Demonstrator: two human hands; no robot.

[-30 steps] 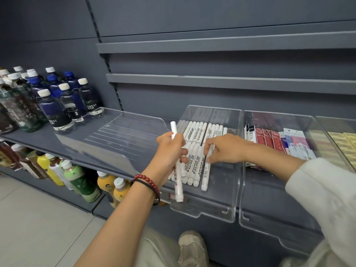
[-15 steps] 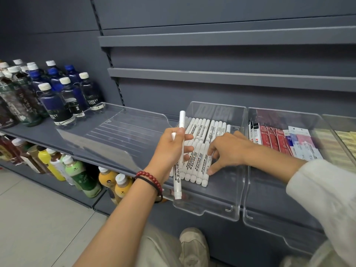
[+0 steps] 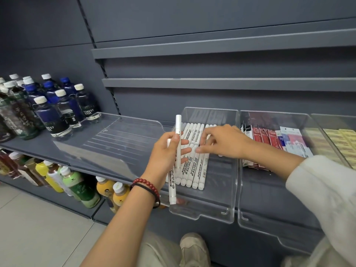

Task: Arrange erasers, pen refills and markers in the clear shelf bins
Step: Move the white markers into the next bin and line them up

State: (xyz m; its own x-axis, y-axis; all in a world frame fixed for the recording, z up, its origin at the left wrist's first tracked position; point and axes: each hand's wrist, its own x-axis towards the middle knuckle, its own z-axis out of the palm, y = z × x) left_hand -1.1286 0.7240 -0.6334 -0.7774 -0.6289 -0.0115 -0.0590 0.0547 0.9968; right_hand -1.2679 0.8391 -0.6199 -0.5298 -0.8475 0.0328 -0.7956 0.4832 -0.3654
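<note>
You are working on the marker step of the task. Just left of the centre of the frame, your left hand [image 3: 167,153] is gripping two white markers [image 3: 178,128], the fingers curled round both barrels, above the left wall of the middle clear bin [image 3: 229,214]. Your right hand [image 3: 225,143] is lying on the row of white markers [image 3: 194,170] in this bin, the fingers spread and almost straight, pressing on the barrels and pinching nothing. The row is lying side by side on the bin floor, with its ends pointing toward you. I think you are holding the row flat while the two markers are waiting to go in. The next move is probably asking for one marker at a time, laid parallel beside the row, with the ends in one line. In the bin at centre right, the red packets [image 3: 264,135], perhaps pen refills, are already standing in place.
</note>
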